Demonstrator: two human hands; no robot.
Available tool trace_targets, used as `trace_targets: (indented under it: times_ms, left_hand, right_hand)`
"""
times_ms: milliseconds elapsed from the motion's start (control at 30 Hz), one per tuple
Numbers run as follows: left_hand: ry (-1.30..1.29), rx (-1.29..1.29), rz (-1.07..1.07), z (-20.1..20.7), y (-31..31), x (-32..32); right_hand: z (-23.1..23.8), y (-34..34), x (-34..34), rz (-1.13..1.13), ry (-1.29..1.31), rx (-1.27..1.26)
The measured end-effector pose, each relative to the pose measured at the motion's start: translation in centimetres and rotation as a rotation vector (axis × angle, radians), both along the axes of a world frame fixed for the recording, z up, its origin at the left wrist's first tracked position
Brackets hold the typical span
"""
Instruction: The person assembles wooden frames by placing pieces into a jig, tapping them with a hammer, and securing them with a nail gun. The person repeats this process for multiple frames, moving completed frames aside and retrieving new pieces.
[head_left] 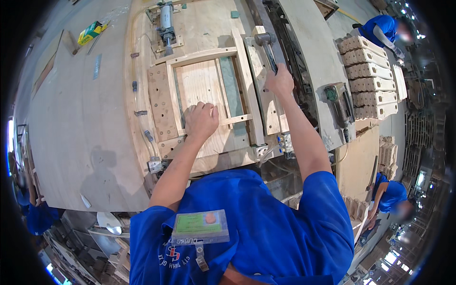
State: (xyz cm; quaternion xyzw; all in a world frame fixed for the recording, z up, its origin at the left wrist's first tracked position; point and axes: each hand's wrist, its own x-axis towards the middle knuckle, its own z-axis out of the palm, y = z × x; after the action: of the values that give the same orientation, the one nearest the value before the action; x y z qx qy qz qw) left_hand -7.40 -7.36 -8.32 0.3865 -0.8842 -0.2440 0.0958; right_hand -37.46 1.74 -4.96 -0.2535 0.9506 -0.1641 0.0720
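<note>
My right hand (pixel 280 81) grips a hammer (pixel 267 45) by its dark handle, and the hammer's head is at the top right corner of a pale wooden frame (pixel 202 56). Over the lower part of that frame, my left hand (pixel 202 121) is closed with its fingers curled; whatever it may hold is hidden. Beneath the frame lies a light wooden board (pixel 197 85). A thin inner slat (pixel 222 88) runs lengthwise inside the frame, near its right side. The frame sits in a wooden jig with a drilled plate (pixel 161 97) along its left side.
A pneumatic cylinder (pixel 166 21) is mounted beyond the frame. A yellow-green box (pixel 91 33) lies on the workbench (pixel 61 142) at left. At right are a nail gun (pixel 338 102) and stacked wooden parts (pixel 373 78). Other people in blue work at the right and far left.
</note>
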Motion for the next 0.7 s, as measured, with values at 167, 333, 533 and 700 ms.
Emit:
trace_targets:
  times_ms: [167,333,533,700]
  left_hand:
    - [-0.011,0.04,-0.005,0.0,-0.1,-0.3]
    - [-0.065,0.014,0.028,-0.5,0.1,1.0]
    - [0.067,-0.01,-0.033,-0.3,0.3,1.0]
    - [-0.048,0.028,-0.065,-0.4,0.3,0.9]
  right_hand:
    - [3.3,2.3,2.4,-0.036,-0.546,-0.494]
    - [20.9,7.3,11.2,0.095,-0.659,-0.862]
    - [17.3,12.6,16.7,0.425,-0.331,-1.447]
    - [3.8,18.4,21.0,0.231,-0.31,-0.34]
